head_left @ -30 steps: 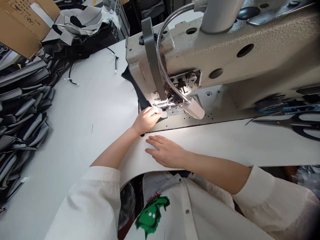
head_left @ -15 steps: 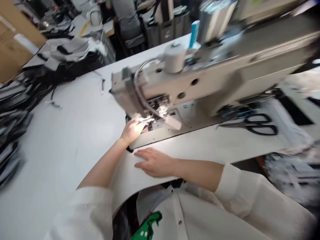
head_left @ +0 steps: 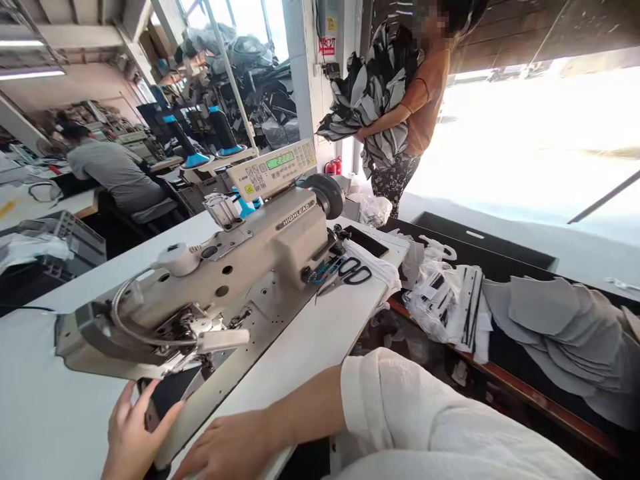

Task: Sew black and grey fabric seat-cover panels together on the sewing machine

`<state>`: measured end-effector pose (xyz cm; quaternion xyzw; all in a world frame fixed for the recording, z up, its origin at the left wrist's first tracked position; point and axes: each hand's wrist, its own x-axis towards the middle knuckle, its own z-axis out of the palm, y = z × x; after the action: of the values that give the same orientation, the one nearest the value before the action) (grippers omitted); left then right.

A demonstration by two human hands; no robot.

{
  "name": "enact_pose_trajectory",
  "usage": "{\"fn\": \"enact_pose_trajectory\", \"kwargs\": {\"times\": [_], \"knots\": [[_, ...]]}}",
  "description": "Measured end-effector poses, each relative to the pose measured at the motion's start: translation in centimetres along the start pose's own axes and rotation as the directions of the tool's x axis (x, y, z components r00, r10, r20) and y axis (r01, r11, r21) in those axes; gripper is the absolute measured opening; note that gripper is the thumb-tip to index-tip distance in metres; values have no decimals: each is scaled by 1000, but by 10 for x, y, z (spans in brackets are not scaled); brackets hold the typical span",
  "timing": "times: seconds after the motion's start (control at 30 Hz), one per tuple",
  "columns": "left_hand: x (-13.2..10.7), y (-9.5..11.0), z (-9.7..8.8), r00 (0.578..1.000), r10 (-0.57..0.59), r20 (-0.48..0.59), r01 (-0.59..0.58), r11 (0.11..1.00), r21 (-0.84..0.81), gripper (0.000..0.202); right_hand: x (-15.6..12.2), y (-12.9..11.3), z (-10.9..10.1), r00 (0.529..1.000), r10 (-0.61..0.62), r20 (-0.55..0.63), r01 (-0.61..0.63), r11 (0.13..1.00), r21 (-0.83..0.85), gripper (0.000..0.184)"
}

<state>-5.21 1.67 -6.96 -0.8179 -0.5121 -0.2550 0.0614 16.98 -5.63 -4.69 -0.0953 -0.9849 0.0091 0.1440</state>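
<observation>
A beige sewing machine (head_left: 270, 233) stands on the white table in front of me. My left hand (head_left: 133, 430) is at the near left end of its bed, below the needle area, with thumb and fingers spread. Between them lies a dark patch (head_left: 173, 390); whether it is fabric or an opening in the bed I cannot tell. My right hand (head_left: 227, 443) rests palm down along the front edge of the machine bed (head_left: 245, 353), its fingers stretched out and partly cut off by the frame. A white thread spool (head_left: 177, 260) sits on top of the machine.
Black-handled scissors (head_left: 345, 277) lie right of the machine. Beyond them are bagged strips (head_left: 435, 300) and stacked grey fabric pieces (head_left: 555, 333). A person (head_left: 425, 100) at the back carries a bundle of grey and black pieces (head_left: 375, 100); another person (head_left: 115, 167) sits at the left.
My view has swung to the right and up, bringing in the control panel, the stacked pieces and the standing person. My hands remain near the left end of the machine bed.
</observation>
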Motion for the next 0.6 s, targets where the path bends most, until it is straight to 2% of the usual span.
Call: {"fn": "enact_pose_trajectory", "kwargs": {"times": [0.1,0.17,0.23,0.33,0.43,0.5,0.53,0.6], "knots": [[6,-18,3,987,39,159,-42,999,13,41,-2,0,1,1000,-11,1,11,999,46,31],[17,-19,3,973,24,231,-31,999,28,35,-3,1,4,1000,26,-18,-24,996,84,31],[30,-7,-3,952,-51,302,18,994,110,35,-4,3,9,998,62,-33,-57,989,139,29],[51,26,-20,913,-195,358,73,942,327,36,-4,7,15,994,95,-58,-76,960,268,27],[66,45,-31,866,-260,427,87,919,384,38,-4,13,17,973,180,-144,-101,894,437,26],[63,47,-35,834,-305,459,117,912,393,39,-4,18,16,940,259,-223,-118,858,500,28],[57,49,-38,817,-322,479,127,910,395,37,-4,19,14,907,315,-279,-142,853,502,31],[35,61,-47,784,-364,503,151,898,414,30,-4,21,11,804,448,-392,-227,840,493,38]]}}
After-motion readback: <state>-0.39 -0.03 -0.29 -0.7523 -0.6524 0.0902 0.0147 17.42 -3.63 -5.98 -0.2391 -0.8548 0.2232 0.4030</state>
